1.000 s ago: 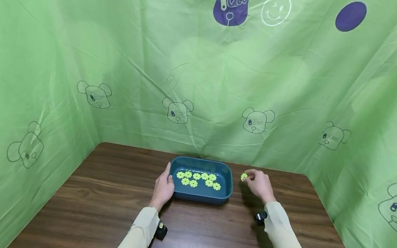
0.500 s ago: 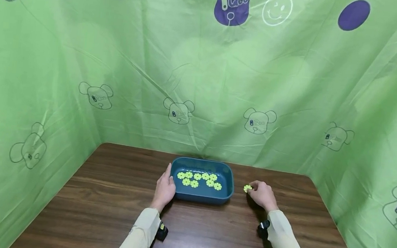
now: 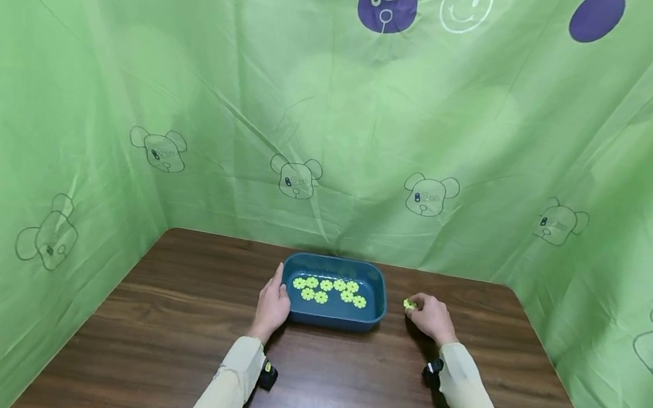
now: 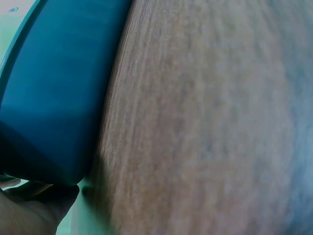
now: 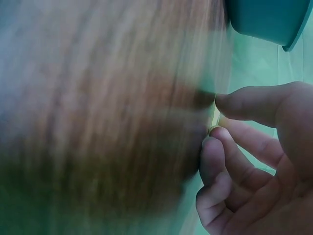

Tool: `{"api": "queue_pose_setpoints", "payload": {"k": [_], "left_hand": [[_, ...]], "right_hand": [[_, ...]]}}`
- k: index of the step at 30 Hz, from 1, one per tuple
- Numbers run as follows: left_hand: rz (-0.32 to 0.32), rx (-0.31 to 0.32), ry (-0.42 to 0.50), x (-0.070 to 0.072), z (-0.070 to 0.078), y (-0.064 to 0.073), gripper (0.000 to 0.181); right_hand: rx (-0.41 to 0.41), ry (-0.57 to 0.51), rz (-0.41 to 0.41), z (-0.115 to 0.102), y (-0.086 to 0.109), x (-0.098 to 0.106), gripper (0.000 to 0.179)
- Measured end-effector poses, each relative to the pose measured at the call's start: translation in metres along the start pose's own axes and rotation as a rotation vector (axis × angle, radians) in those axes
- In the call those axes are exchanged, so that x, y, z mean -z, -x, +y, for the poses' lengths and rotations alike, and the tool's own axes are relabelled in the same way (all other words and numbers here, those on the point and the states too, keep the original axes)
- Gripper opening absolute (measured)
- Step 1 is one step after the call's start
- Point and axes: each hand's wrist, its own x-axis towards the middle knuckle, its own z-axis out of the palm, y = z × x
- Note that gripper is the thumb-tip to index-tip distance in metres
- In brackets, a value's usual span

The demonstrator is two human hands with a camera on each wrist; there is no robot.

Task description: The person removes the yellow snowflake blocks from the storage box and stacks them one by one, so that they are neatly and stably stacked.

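Note:
A dark blue rectangular basin (image 3: 330, 323) stands near the back of the table, with several yellow-green flower-shaped pieces (image 3: 326, 285) lying flat on its floor. Against its left wall rests my left hand (image 3: 273, 304), fingers extended along the side. In the left wrist view, part of that hand (image 4: 34, 210) touches the end of the basin (image 4: 58, 98). To the right of the basin, my right hand (image 3: 432, 318) pinches one more flower-shaped piece (image 3: 409, 304) between thumb and fingertips, low at the tabletop. The right wrist view shows this piece (image 5: 215, 116) edge-on, partly hidden by fingers.
The brown wood-grain table (image 3: 323, 372) extends around the basin. Behind and at both sides hangs a green curtain (image 3: 363, 123) printed with bear heads. A small black device (image 3: 267, 375) is strapped at the left wrist and another (image 3: 432, 372) at the right.
My right hand has come down and nearer to me, slightly to the right, carrying the flower-shaped piece to the tabletop. My left hand stays at the basin. The view tilts slightly.

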Motion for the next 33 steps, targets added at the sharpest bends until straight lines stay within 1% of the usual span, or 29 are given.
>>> {"api": "queue_pose_setpoints", "payload": {"k": [2,8,14,16,22,25,30,33], "left_hand": [[0.003,-0.006,-0.002,0.000,0.000,-0.001,0.058],[-0.002,0.003,-0.006,0.000,0.000,-0.003,0.059],[-0.009,0.020,0.011,0.001,0.002,-0.001,0.059],[-0.006,0.015,0.010,0.001,0.002,0.000,0.059],[0.000,0.018,0.014,0.000,0.001,0.001,0.059],[0.000,0.018,0.018,0.000,-0.001,0.002,0.059],[0.005,0.006,0.021,0.000,-0.001,0.003,0.059],[0.006,0.008,0.021,0.000,-0.001,0.003,0.058]], "right_hand": [[0.003,0.011,-0.003,0.000,0.000,0.000,0.027],[0.017,0.038,0.012,0.000,-0.002,0.001,0.036],[0.020,0.043,-0.019,0.000,-0.003,-0.001,0.029],[0.016,0.035,-0.027,0.000,-0.003,-0.002,0.027],[0.027,0.031,-0.034,0.000,-0.003,-0.002,0.026],[0.034,0.039,-0.039,0.000,-0.003,-0.003,0.028],[0.039,0.028,-0.003,-0.003,-0.005,-0.003,0.039],[0.047,0.009,0.031,-0.011,-0.007,-0.001,0.042]]}}
